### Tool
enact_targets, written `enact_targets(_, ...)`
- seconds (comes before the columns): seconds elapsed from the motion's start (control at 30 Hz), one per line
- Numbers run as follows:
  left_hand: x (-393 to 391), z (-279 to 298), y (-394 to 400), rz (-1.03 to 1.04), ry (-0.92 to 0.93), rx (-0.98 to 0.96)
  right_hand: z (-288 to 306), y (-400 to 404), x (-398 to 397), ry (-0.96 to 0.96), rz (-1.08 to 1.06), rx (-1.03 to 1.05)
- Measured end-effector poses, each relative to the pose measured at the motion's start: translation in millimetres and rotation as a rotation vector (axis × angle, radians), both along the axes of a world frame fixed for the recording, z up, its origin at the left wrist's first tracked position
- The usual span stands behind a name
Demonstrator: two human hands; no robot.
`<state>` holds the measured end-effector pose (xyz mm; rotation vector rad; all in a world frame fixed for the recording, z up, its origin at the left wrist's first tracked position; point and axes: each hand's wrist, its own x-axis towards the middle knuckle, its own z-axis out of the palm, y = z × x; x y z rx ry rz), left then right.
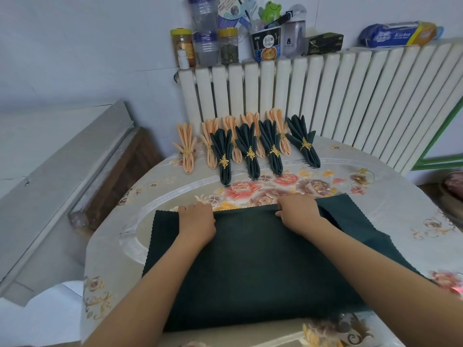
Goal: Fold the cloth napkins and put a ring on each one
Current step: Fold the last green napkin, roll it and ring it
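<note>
A dark green cloth napkin (250,259) lies spread on the table in front of me. My left hand (198,219) pinches its far edge at the left, and my right hand (298,211) pinches the same edge further right, where the cloth is doubled back into a fold. A loose gold ring (364,176) lies on the table at the right. Behind it all, a row of folded napkins stands finished: several peach ones (186,151) and several dark green ones (250,151), each with a gold leaf ring.
The table (413,221) has a floral plastic cover. A white radiator (325,96) stands behind it, with jars, bottles and packets on top. A grey cabinet (50,171) is at the left, close to the table's edge.
</note>
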<state>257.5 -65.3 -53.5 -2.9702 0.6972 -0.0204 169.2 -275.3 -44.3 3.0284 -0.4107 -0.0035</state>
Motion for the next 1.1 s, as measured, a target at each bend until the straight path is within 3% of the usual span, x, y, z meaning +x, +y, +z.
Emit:
enact_targets(0.33,6,-19,0,0.046,-0.105,-0.104,-23,-5,6,-0.234,0.029,0.042)
enact_targets(0.73,6,-25,0,0.127,-0.127,-0.143,-31,-3,14,-0.312,-0.019,-0.024)
enact_targets(0.87,-13,-14,-2,0.076,-0.088,-0.268,-29,2,8,-0.232,-0.027,-0.039)
enact_targets(0.93,-36,-3,-2,-0.031,-0.022,-0.341,-26,13,-6,-0.254,-0.023,0.052)
enact_targets(1.1,-104,2,4,-0.175,0.217,-0.203,-26,53,-61,-0.298,0.125,0.261)
